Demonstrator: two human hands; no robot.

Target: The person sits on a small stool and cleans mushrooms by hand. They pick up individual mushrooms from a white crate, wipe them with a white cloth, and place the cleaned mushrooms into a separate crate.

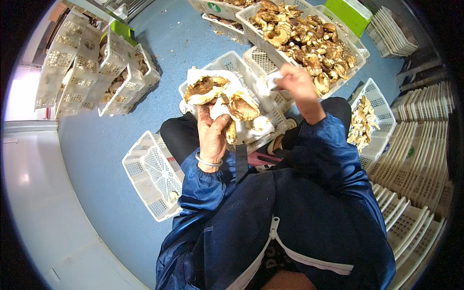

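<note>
My left hand (212, 136) grips a large brown-and-white mushroom cluster (223, 96) by its stem, caps spread above my fingers. Below it stands a white plastic crate (226, 59) between my knees, with white material and a pale mushroom piece (261, 124) inside. To the right, my right hand (299, 85) is raised with its fingertips pinched on a small white piece (268, 82). Blur hides what exactly that piece is. Just beyond this hand sits a crate (268, 45) heaped with brown mushrooms (308, 40).
An almost bare crate (154, 174) lies by my left knee. On my right, another crate (380, 116) holds pale mushroom pieces (363, 123), beside nested crates (409, 152). Stacked mushroom crates (83, 65) stand at far left on the blue floor (170, 40). A green box (348, 14) is at the back.
</note>
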